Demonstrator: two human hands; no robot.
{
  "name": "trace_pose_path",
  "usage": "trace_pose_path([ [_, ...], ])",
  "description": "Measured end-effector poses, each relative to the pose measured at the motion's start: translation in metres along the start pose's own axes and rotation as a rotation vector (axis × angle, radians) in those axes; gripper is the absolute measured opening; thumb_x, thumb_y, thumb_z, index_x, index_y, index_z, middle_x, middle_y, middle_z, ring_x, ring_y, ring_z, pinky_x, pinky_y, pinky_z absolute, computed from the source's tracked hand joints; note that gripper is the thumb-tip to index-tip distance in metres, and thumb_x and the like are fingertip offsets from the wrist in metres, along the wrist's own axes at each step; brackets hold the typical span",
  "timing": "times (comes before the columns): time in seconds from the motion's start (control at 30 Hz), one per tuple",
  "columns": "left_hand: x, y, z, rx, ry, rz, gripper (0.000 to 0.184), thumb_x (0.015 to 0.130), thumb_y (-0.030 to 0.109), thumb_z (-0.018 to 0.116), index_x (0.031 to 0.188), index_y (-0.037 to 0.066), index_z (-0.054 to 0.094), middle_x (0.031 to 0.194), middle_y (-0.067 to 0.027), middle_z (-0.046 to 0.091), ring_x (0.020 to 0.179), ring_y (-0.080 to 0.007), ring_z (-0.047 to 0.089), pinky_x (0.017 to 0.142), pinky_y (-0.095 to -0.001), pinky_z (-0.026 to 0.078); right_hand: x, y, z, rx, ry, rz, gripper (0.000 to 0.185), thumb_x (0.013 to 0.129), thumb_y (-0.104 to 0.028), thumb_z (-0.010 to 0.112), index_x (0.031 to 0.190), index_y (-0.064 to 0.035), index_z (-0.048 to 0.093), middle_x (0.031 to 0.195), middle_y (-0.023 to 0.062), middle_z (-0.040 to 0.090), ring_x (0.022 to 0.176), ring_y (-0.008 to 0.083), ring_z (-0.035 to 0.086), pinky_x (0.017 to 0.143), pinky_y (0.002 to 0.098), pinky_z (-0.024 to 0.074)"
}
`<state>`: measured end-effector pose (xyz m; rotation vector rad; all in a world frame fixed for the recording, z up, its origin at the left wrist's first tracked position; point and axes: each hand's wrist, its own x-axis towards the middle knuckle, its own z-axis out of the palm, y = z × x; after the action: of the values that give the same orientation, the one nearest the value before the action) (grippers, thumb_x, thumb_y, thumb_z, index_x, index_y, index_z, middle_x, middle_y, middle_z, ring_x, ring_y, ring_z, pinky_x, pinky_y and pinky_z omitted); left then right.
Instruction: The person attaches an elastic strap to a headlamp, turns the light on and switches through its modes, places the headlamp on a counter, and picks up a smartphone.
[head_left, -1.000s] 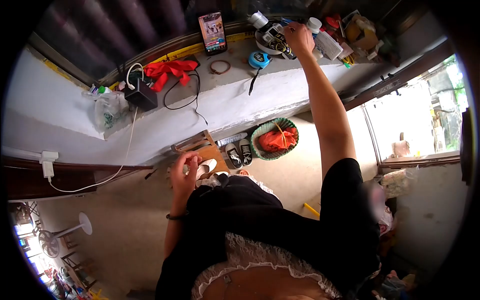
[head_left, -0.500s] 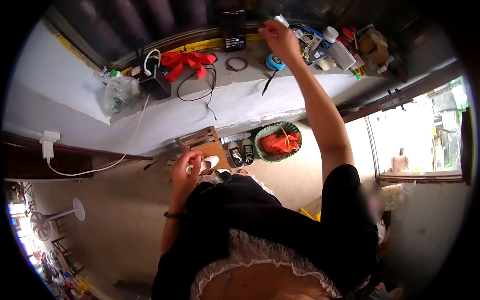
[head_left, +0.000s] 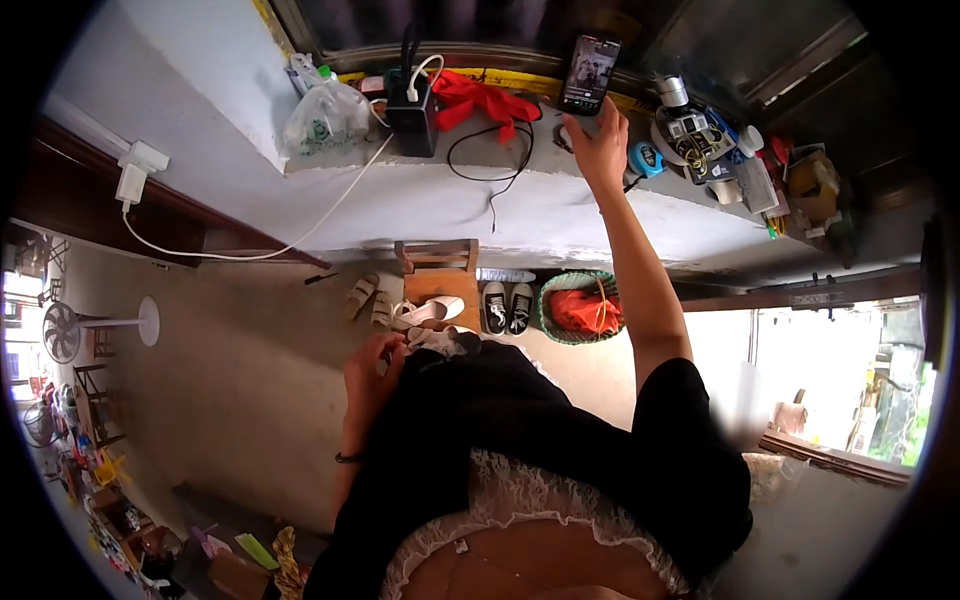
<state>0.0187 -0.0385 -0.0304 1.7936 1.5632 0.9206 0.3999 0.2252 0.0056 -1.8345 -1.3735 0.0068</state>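
Just below the upright phone (head_left: 590, 74) on the ledge is my right hand (head_left: 600, 145), its thumb and fingers spread with nothing between them. The thin brown ring (head_left: 561, 137) lies partly hidden beside my thumb. Right of this hand sits a blue tape measure (head_left: 645, 159). My left hand (head_left: 374, 368) hangs low near my lap, fingers curled; whether anything is in them is hidden. Beyond it, pale shoes (head_left: 430, 311) rest on a wooden chair (head_left: 440, 286).
On the ledge are a black power block (head_left: 412, 122), red cloth (head_left: 480, 103), a plastic bag (head_left: 328, 118) and a bowl of items (head_left: 688, 135). Below stand black sneakers (head_left: 508, 308) and a green basket (head_left: 580, 338). A white cable (head_left: 290, 240) hangs at the left.
My right hand has moved from the cluttered bowl area leftward along the ledge to the phone, and its fingers have spread. The view has turned. My left hand stays low.
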Motion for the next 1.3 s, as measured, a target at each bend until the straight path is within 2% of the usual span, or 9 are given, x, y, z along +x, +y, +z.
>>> trace_pose_path([
  [0.2, 0.002, -0.001, -0.002, 0.036, -0.067, 0.031, 0.014, 0.086, 0.008, 0.068, 0.101, 0.006, 0.068, 0.089, -0.009, 0.07, 0.072, -0.0214, 0.067, 0.065, -0.031, 0.052, 0.019, 0.005, 0.017, -0.118, 0.01, 0.072, 0.097, 0.075, -0.056, 0.076, 0.145, -0.001, 0.037, 0.139, 0.0199, 0.046, 0.127, 0.0375, 0.045, 0.102, 0.0455, 0.0419],
  [0.33, 0.007, -0.003, 0.001, 0.027, -0.111, 0.053, 0.015, 0.087, 0.009, 0.068, 0.101, 0.006, 0.068, 0.089, -0.0089, 0.07, 0.073, -0.022, 0.068, 0.065, -0.0317, 0.052, 0.044, 0.0, 0.035, -0.277, 0.031, 0.25, 0.108, 0.068, -0.063, 0.077, 0.145, 0.0008, 0.036, 0.137, 0.0185, 0.048, 0.127, 0.0345, 0.045, 0.103, 0.0438, 0.0417],
  [0.77, -0.006, -0.018, -0.009, 0.007, -0.075, 0.023, 0.014, 0.089, 0.01, 0.067, 0.102, 0.005, 0.067, 0.088, -0.0124, 0.07, 0.076, -0.026, 0.068, 0.067, -0.034, 0.053, 0.058, 0.001, 0.077, -0.353, 0.173, 0.399, 0.101, 0.062, -0.061, 0.082, 0.132, 0.0011, 0.043, 0.121, 0.0152, 0.058, 0.116, 0.0316, 0.053, 0.096, 0.0424, 0.0449],
  [0.8, -0.006, -0.018, -0.011, 0.009, -0.078, 0.006, 0.014, 0.09, 0.01, 0.067, 0.102, 0.004, 0.067, 0.088, -0.0126, 0.07, 0.076, -0.0257, 0.068, 0.068, -0.0339, 0.053, 0.06, 0.003, 0.08, -0.363, 0.182, 0.406, 0.104, 0.06, -0.066, 0.081, 0.134, -0.0022, 0.044, 0.125, 0.0147, 0.058, 0.12, 0.0318, 0.051, 0.098, 0.0423, 0.0442],
  [0.9, -0.007, -0.013, -0.013, 0.019, -0.087, -0.031, 0.015, 0.09, 0.01, 0.066, 0.103, 0.003, 0.067, 0.089, -0.0128, 0.07, 0.077, -0.0246, 0.069, 0.069, -0.0333, 0.053, 0.062, 0.004, 0.083, -0.389, 0.198, 0.412, 0.103, 0.06, -0.064, 0.082, 0.133, -0.0014, 0.044, 0.124, 0.0146, 0.058, 0.119, 0.0317, 0.052, 0.098, 0.042, 0.0434],
  [0.93, -0.007, -0.011, -0.015, 0.025, -0.095, -0.035, 0.015, 0.09, 0.01, 0.066, 0.103, 0.003, 0.067, 0.089, -0.0127, 0.07, 0.077, -0.024, 0.069, 0.069, -0.033, 0.054, 0.058, -0.002, 0.078, -0.366, 0.222, 0.398, 0.095, 0.063, -0.052, 0.083, 0.13, 0.0015, 0.045, 0.12, 0.0141, 0.058, 0.116, 0.0309, 0.053, 0.097, 0.0416, 0.043],
  [1.03, -0.006, -0.013, -0.017, 0.004, -0.109, -0.037, 0.015, 0.092, 0.01, 0.065, 0.104, 0.002, 0.067, 0.088, -0.0125, 0.07, 0.076, -0.0226, 0.068, 0.07, -0.0324, 0.054, 0.061, 0.0, 0.081, -0.331, 0.198, 0.422, 0.097, 0.063, -0.056, 0.082, 0.132, 0.0001, 0.044, 0.122, 0.0152, 0.059, 0.116, 0.0339, 0.052, 0.097, 0.0427, 0.0434],
  [1.13, -0.004, -0.011, -0.021, -0.005, -0.106, -0.018, 0.015, 0.092, 0.01, 0.065, 0.105, 0.002, 0.067, 0.087, -0.0123, 0.07, 0.076, -0.0216, 0.068, 0.07, -0.0316, 0.054, 0.061, -0.006, 0.076, -0.28, 0.196, 0.432, 0.092, 0.064, -0.052, 0.082, 0.13, 0.0005, 0.045, 0.121, 0.0159, 0.059, 0.117, 0.0345, 0.052, 0.098, 0.0428, 0.043],
  [1.3, 0.0, -0.011, -0.022, -0.019, -0.123, -0.072, 0.015, 0.093, 0.01, 0.065, 0.105, 0.002, 0.068, 0.088, -0.0114, 0.071, 0.078, -0.0198, 0.068, 0.072, -0.0311, 0.053, 0.03, -0.019, 0.049, 0.05, 0.267, 0.172, 0.086, 0.066, -0.042, 0.081, 0.13, 0.0024, 0.045, 0.118, 0.0191, 0.058, 0.112, 0.0363, 0.055, 0.095, 0.0462, 0.0457],
])
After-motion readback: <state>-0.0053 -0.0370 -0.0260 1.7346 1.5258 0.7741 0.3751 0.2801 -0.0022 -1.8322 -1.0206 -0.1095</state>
